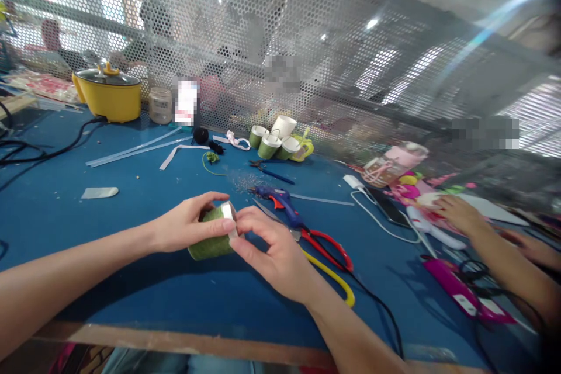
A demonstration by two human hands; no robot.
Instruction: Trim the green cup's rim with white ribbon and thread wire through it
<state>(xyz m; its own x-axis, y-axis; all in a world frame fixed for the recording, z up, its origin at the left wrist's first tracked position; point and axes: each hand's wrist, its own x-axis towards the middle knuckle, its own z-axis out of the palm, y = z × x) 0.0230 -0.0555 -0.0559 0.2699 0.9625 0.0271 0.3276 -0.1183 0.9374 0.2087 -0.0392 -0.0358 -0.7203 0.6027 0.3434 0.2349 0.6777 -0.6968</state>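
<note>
Green, mottled, white-rimmed cylinder (207,247) between both hands (186,227) (278,254)

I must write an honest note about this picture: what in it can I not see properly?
Head view:
Left hand: some fingers hidden behind the green cup.
Scissors: partly covered by the right hand.
Other person's nearer arm: cut off by the right edge.
Things beyond the mesh screen: blurred, and broken up by it.

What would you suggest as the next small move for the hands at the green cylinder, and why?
I would probably press the white band along the rim of the green cylinder with the right hand: its thumb and fingers are at that rim, while the left hand grips the cylinder, thumb on the band.
</note>
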